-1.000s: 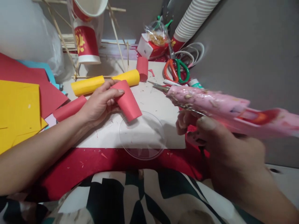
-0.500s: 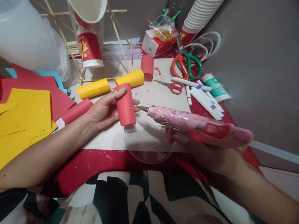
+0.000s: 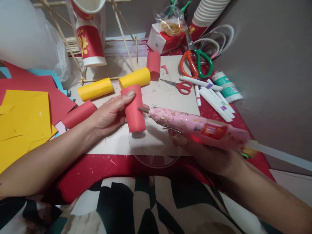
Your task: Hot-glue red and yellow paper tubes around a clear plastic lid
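Observation:
My left hand holds a red paper tube upright, thumb on the front near its top and fingers behind. In my right hand is a pink hot glue gun, with hardened glue crusted round its front end. Its metal nozzle points left and appears at the tube's right side; whether it touches the paper I cannot tell. A glue stick sticks out of the gun's back. Two yellow paper tubes lie behind my left hand. Another red tube stands farther back, and one more lies beside my left forearm.
Yellow paper sheets lie at left. Small red-handled scissors, larger orange-and-green scissors and white markers are at right. Paper cups stand by a stick frame. A clear round lid lies under my hands.
The glue gun has shifted left, bringing its nozzle closer to the red tube's side. The tube has moved slightly right. The camera view has shifted a little.

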Tool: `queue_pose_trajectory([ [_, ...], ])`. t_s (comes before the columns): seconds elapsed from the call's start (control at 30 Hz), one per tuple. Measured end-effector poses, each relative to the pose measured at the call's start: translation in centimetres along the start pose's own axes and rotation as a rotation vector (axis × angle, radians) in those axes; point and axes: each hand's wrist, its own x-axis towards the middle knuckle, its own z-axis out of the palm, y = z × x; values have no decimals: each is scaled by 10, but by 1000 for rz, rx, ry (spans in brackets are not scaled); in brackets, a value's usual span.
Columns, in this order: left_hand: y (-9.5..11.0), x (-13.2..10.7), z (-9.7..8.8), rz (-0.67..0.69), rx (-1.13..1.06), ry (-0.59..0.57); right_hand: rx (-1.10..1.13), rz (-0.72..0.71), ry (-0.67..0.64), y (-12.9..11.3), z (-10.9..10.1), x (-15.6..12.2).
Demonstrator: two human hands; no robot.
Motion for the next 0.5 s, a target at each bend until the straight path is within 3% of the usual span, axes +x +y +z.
queue_pose_trajectory([
  [0.5,-3,-1,2,30,53,7,10,52,-18,3,-2,-2],
])
